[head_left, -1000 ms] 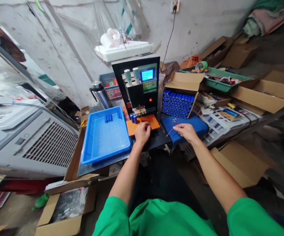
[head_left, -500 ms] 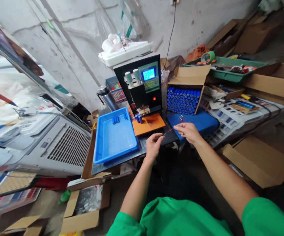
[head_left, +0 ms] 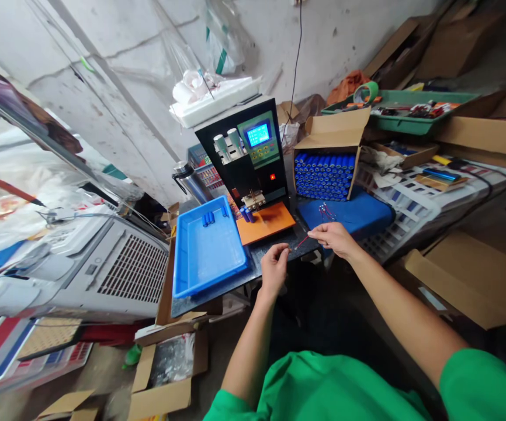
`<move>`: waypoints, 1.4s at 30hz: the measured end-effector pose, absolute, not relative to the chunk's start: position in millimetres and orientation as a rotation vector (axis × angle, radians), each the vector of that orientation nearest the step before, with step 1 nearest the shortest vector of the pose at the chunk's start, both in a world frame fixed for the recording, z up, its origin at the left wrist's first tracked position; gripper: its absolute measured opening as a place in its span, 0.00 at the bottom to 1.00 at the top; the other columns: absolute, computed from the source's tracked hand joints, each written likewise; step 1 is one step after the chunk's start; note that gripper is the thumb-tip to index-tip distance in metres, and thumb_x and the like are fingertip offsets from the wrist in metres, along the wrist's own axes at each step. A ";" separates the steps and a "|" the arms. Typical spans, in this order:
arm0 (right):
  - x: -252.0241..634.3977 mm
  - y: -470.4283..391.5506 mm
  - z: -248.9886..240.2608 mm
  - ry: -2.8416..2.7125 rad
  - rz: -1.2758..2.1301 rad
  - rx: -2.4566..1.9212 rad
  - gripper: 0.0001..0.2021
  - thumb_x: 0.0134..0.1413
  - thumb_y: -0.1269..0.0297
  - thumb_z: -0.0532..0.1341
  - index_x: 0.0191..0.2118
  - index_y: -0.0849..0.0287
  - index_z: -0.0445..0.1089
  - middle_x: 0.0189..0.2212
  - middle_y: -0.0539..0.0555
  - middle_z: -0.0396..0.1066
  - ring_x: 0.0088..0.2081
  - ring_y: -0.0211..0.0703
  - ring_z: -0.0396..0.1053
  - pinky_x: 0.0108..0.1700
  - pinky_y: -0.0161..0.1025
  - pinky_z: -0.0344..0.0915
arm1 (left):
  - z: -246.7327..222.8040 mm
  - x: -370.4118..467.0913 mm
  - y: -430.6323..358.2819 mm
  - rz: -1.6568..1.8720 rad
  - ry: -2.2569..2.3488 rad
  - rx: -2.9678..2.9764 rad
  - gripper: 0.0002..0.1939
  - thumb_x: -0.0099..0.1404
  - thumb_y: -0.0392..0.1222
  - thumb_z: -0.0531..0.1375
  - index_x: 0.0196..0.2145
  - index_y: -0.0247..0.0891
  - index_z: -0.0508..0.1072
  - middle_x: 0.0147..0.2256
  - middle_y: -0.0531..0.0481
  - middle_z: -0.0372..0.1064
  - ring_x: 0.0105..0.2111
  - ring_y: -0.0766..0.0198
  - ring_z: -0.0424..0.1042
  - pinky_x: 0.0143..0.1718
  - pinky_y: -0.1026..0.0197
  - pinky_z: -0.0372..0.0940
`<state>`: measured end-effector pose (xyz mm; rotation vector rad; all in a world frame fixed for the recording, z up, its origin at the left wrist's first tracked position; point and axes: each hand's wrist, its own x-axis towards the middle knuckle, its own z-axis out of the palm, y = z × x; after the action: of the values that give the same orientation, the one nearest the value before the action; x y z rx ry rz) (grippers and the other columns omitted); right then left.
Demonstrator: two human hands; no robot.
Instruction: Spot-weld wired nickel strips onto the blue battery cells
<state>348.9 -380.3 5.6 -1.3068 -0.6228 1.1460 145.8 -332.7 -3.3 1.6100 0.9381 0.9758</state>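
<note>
A thin red wire [head_left: 302, 241] runs from the pinched fingers of my right hand [head_left: 332, 238] toward my left hand [head_left: 276, 263]. The fingertips of my left hand are pressed together at the wire's other end; what they hold is too small to make out. Both hands are over the front edge of the dark table [head_left: 253, 264]. Behind them stands a black machine [head_left: 274, 158] with a lit screen. On its orange plate [head_left: 274, 225], blue cells [head_left: 247, 214] stand below the machine's head. More wires with small ends [head_left: 326, 213] lie on a blue surface at the right.
A blue tray [head_left: 209, 251] with several blue cells stands left of the machine. Right of it is a cardboard box [head_left: 340, 135] full of blue cells. A steel flask [head_left: 191, 182] is behind the tray. Open boxes [head_left: 160, 403] lie on the floor.
The camera view has shifted slightly. The wire still runs between my hands, and my left hand's fingertips sit slightly lower in view.
</note>
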 end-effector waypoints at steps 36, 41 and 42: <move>288.4 -379.2 -4.2 -0.932 1.152 -1.174 0.20 0.42 0.46 0.70 0.29 0.60 0.71 0.23 0.51 0.70 0.26 0.39 0.66 0.32 0.37 0.65 | -1.4 144.0 -343.6 0.787 0.974 1.535 0.19 0.67 0.59 0.57 0.34 0.40 0.68 0.27 0.51 0.72 0.21 0.68 0.65 0.24 0.64 0.58; 291.6 -381.7 -10.2 -0.922 1.003 -1.274 0.18 0.44 0.47 0.69 0.27 0.59 0.72 0.20 0.49 0.66 0.24 0.38 0.61 0.28 0.37 0.60 | 6.0 137.9 -334.3 0.864 1.049 1.652 0.15 0.67 0.53 0.59 0.34 0.38 0.71 0.31 0.49 0.75 0.27 0.66 0.70 0.31 0.62 0.64; 292.4 -382.3 -12.6 -0.892 0.987 -1.281 0.18 0.44 0.47 0.69 0.27 0.59 0.72 0.20 0.49 0.65 0.24 0.38 0.60 0.28 0.37 0.59 | 10.1 136.8 -328.0 0.936 1.099 1.677 0.13 0.66 0.52 0.60 0.34 0.38 0.72 0.31 0.48 0.75 0.29 0.65 0.71 0.33 0.62 0.65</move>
<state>292.4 -382.3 -12.6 -1.2812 -0.8923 0.9871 136.8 -328.0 10.1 1.6766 1.0993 0.9359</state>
